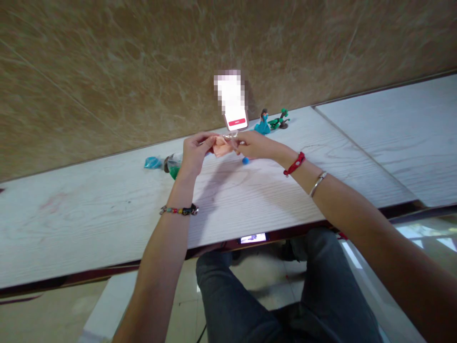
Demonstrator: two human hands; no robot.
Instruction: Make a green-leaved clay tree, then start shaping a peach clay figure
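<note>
Above the far part of the white table, my left hand (197, 147) pinches one side of a small clear bag of peach-coloured clay (222, 146). At its other side, my right hand (249, 143) has its fingers closed on the clear plastic. A small blue ball (245, 161) lies just below my right hand. Beside my left wrist, partly hidden by it, is a bag with green clay (173, 170). Left of that lies a bag of blue clay (153, 163), with a dark brown lump (166, 164) between the two.
A lit phone (236, 121) leans against the brown marbled wall (143, 71). To its right stand a small clay figure in a blue dress (263, 125) and a green-and-brown clay piece (280, 121). Another lit screen (253, 237) shows under the near edge of the white table (89, 214).
</note>
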